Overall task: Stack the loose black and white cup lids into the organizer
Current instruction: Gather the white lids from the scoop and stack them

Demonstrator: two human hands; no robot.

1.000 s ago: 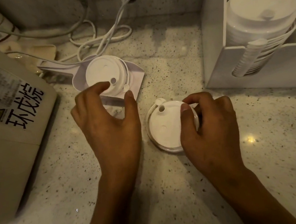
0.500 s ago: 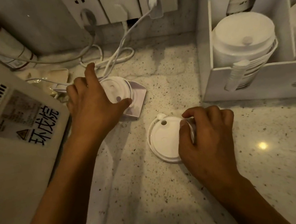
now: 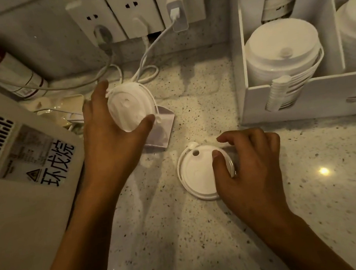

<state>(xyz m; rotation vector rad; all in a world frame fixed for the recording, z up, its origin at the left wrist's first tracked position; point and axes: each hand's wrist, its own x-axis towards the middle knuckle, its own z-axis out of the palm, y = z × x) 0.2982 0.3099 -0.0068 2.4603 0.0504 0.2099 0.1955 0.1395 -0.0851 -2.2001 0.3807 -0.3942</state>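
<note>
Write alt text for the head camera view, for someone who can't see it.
A left hand grips a white lid above a speckled counter while the right hand pinches a second lid lying flat. A white organizer with stacked lids stands at right.

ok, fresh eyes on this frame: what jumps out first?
The two hands on white lids at centre: the left hand grips a lid tilted up off the counter near the cables, while the right hand pinches the rim of a second lid lying flat on the speckled counter. At right, the white organizer holds a tall lid stack.
</note>
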